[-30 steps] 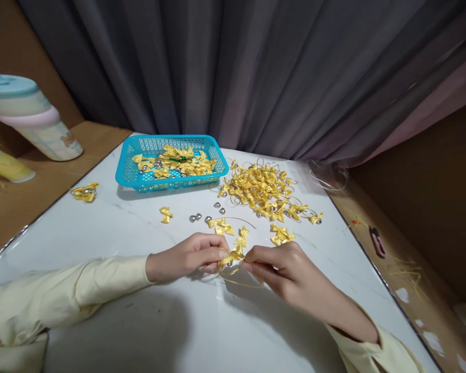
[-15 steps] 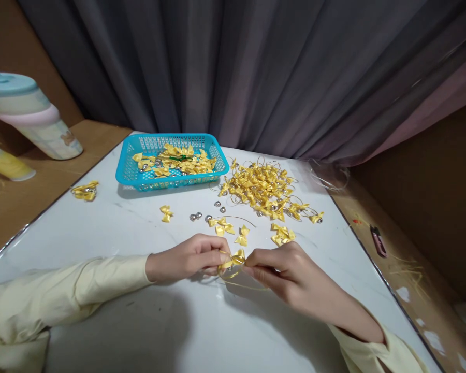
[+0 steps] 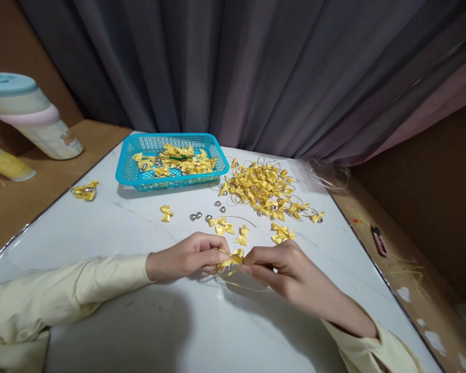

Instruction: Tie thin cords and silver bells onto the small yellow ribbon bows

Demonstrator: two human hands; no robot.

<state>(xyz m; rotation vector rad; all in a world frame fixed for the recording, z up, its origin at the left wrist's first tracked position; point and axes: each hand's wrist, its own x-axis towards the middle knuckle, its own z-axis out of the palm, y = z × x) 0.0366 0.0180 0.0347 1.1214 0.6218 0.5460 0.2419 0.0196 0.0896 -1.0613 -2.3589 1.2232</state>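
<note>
Between my hands, just above the white tabletop, is a yellow ribbon bow (image 3: 237, 256) with a small silver bell under it. My left hand (image 3: 196, 255) is closed, pinching the bow's left side. My right hand (image 3: 285, 269) is also closed, its thumb and forefinger pinched on a thin gold cord (image 3: 241, 285) at the bow's right edge; the cord loops below. Just beyond my fingers lie loose yellow bows (image 3: 242, 235), a loose cord (image 3: 236, 218) and several silver bells (image 3: 208, 218).
A blue plastic basket (image 3: 166, 181) holds more bows and bells. Right of it spreads a heap of corded bows (image 3: 262, 184). A tumbler (image 3: 42, 119) stands at the far left, and a pink-handled cutter (image 3: 379, 242) lies beyond the table's right edge. A dark curtain (image 3: 217, 67) hangs behind.
My right hand has shifted very slightly at the bow, and the cord loop beneath has changed shape a little. My left hand keeps its pinch in the same place.
</note>
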